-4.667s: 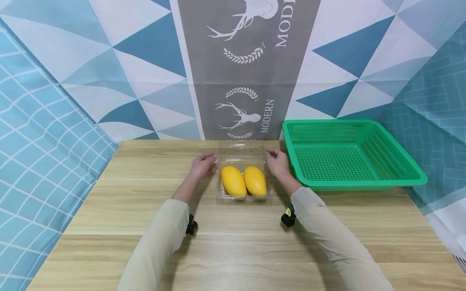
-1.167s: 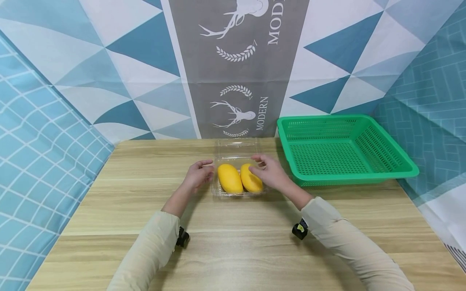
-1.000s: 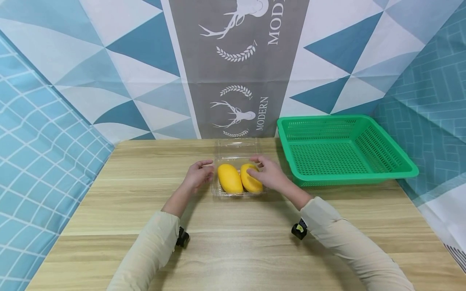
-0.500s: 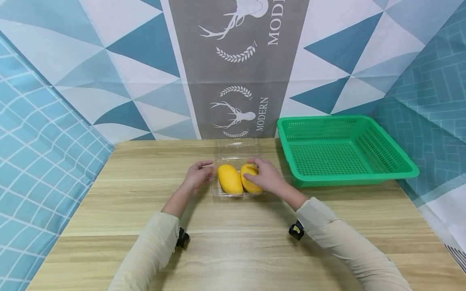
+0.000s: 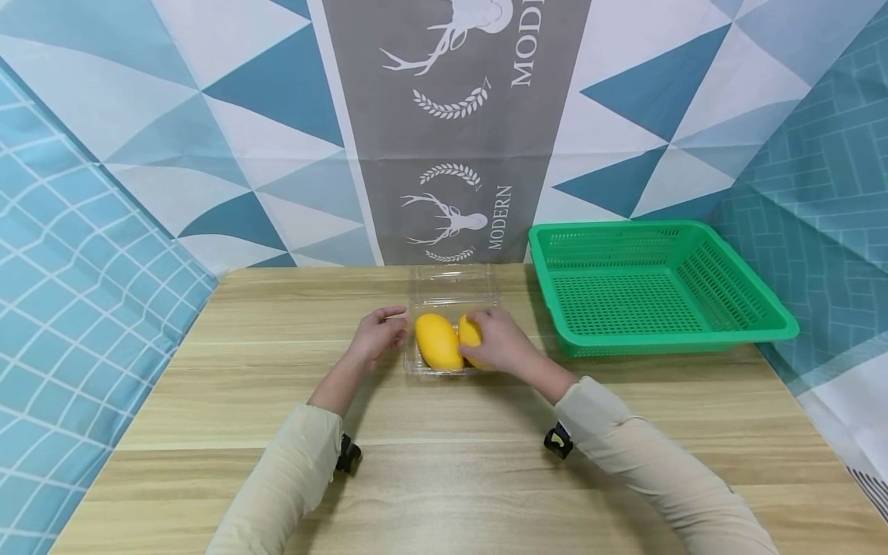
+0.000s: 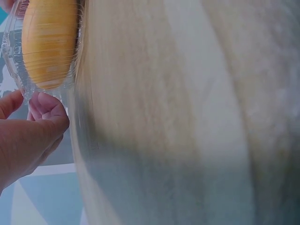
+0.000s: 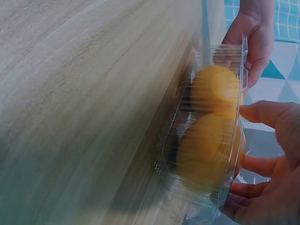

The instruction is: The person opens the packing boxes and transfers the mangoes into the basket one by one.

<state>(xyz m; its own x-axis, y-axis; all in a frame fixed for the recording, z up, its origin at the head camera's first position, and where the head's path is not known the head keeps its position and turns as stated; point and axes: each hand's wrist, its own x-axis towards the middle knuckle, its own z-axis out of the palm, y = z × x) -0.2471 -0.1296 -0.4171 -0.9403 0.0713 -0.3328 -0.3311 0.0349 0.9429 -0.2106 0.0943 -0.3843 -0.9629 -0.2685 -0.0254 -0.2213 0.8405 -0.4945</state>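
Two yellow mangoes lie side by side in a clear plastic clamshell container (image 5: 454, 297), whose lid stands raised at the back. My right hand (image 5: 505, 343) reaches in from above and grips the right mango (image 5: 469, 333), covering much of it. In the right wrist view the thumb (image 7: 262, 112) and fingers (image 7: 258, 165) sit on either side of that mango. The left mango (image 5: 438, 341) is untouched. At the container's left side my left hand (image 5: 378, 335) holds its edge, with the thumb (image 6: 10, 104) and curled fingers (image 6: 49, 110) at the rim.
A green perforated basket (image 5: 627, 304) stands at the right rear with nothing in it. The wooden table (image 5: 430, 462) ends against a patterned wall cloth (image 5: 458, 139). Small black cameras hang at both wrists.
My right hand has moved from the container's right edge over the right mango, then lowered, and its fingers have drawn in around it. My left hand has stayed almost still lately.
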